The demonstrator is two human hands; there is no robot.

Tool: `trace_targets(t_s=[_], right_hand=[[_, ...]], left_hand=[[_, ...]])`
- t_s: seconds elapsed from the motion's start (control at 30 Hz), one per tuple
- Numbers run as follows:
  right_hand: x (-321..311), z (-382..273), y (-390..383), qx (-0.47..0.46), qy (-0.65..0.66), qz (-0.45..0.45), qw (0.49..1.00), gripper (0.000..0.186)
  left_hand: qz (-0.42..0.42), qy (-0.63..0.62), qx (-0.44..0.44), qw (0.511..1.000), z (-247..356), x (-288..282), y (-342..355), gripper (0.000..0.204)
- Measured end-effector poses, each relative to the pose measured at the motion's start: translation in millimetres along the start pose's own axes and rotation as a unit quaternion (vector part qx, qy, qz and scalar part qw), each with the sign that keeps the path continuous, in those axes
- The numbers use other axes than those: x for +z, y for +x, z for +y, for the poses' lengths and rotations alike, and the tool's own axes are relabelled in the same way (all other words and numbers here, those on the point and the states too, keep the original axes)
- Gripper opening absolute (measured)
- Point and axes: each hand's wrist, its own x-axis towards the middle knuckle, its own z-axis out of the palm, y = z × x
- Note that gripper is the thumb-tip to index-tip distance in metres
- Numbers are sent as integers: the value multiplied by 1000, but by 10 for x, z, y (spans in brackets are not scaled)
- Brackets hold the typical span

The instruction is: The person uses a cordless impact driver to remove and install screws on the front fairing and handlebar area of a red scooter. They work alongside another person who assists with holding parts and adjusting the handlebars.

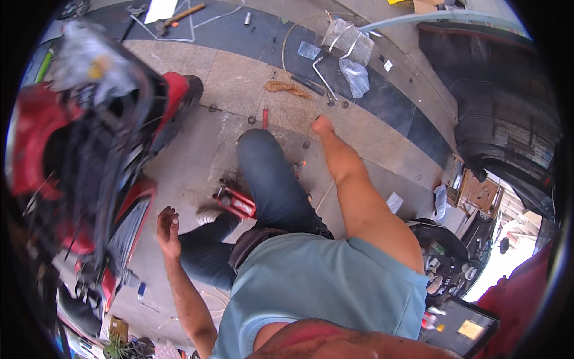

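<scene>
My left hand [168, 230] hangs beside a red scooter [36, 137], its fingers loosely bent and apart, holding nothing. My right hand [321, 125] reaches forward over the floor, with its fingers turned down and hidden. To its left on the pavement lie a red-handled tool [265, 118] and small dark rings [251, 119]. A red floor jack [238, 204] sits by my bent knee. Just ahead of my right hand are an orange-brown rag or paper [287, 89] and a bent metal wrench [326, 81].
A hammer [179, 17], a metal can [247, 19], a thin hose [284, 48] and plastic bags [354, 78] lie farther forward. A large black vehicle part or panel [490, 102] stands at right. A wooden crate [478, 194] and a cluttered black tray [445, 263] are behind my right arm.
</scene>
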Motion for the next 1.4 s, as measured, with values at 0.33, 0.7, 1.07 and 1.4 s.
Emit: trace_targets(t_s=[0.33,0.7,1.07,1.4], right_hand=[[303,315,2102,30,-60,130,989,39],[122,294,2176,41,-96,103,989,31],[-40,1058,846,-9,-2,104,995,40],[376,107,600,-212,-233,-27,949,27]], left_hand=[[-21,160,7,987,-983,729,1307,46],[100,168,-61,979,-1816,504,1118,45],[154,139,-48,977,-2216,472,1210,51],[265,65,-158,949,-2567,879,708,51]])
